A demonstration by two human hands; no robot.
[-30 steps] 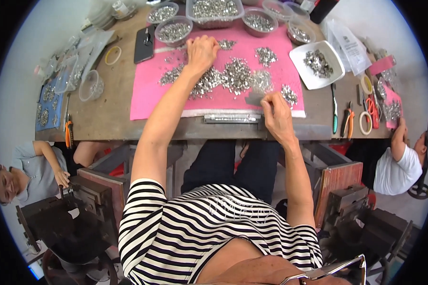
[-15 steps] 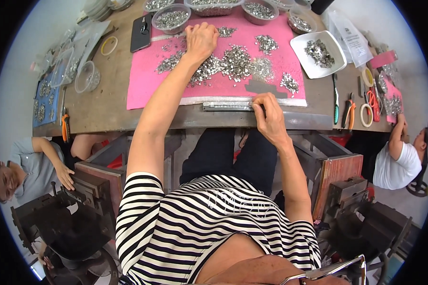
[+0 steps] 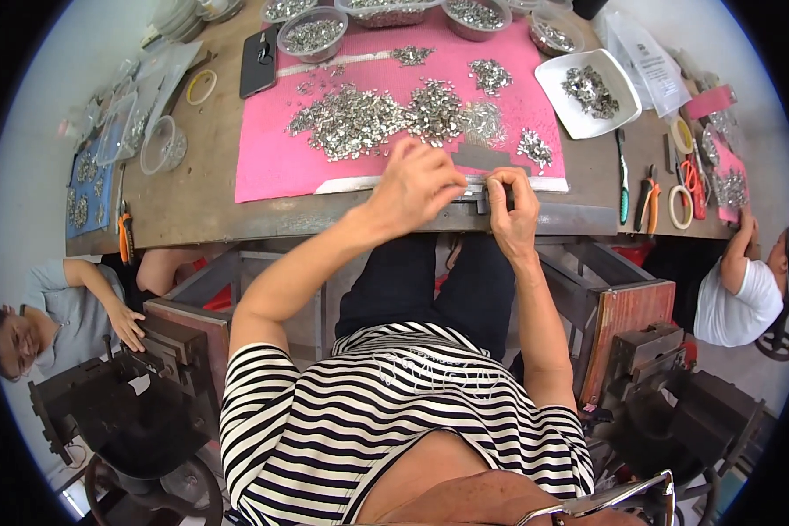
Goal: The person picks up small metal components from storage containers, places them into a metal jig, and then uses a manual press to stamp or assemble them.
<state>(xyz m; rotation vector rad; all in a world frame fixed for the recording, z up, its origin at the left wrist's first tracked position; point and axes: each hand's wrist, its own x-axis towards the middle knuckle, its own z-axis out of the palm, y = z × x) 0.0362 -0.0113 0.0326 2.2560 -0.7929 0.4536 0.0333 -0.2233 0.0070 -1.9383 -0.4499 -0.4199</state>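
At the front edge of the pink mat (image 3: 267, 162), my left hand (image 3: 416, 186) has its fingers pinched together near my right hand; whatever it holds is too small or hidden to make out. My right hand (image 3: 513, 210) grips the end of a narrow metal bar (image 3: 473, 192), which shows only in part between the two hands. Small shiny silver pieces lie just beyond in a large heap (image 3: 355, 123) and a smaller heap (image 3: 437, 112). Beside them sit clear-looking pieces (image 3: 484, 124) and a flat grey strip (image 3: 486, 159).
Tubs of silver pieces (image 3: 314, 37) line the back, with a white dish (image 3: 618, 79) at right. A phone (image 3: 259, 63) lies at left. Pliers (image 3: 647, 202) and a toothbrush (image 3: 623, 175) rest on the right. Other people sit at both sides, near dark machines (image 3: 140, 394).
My left hand has come back from the far part of the mat to the metal bar beside my right hand. My right hand has stayed at the bar.
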